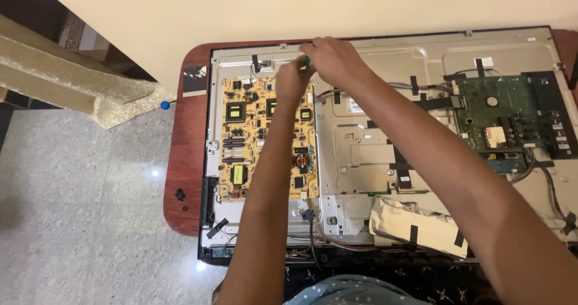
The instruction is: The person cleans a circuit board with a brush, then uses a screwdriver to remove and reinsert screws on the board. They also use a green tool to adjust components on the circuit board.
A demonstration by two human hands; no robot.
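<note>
Both hands meet at the upper edge of the yellow circuit board, close to the far rim of the opened television chassis. The left hand is closed narrowly around a small green-handled tool, of which only a sliver shows between the fingers. The right hand lies just beside and partly over it, fingers curled down onto the same spot; whether it also grips the tool or merely steadies it cannot be told.

Directly below the grip lies the yellow board — populated with coils, capacitors and black components. To the right of the grip runs the grey metal back plate, crossed by strips of black tape and a grey cable bundle. Well to the right of the grip sits a green circuit board with black connectors. Below and right of the grip, near the person, lies a cream-coloured taped sheet. A black cable leaves the chassis at its near edge.

The chassis rests on a reddish-brown table — a few small dark screws lie on its left margin, well apart from the grip.
</note>
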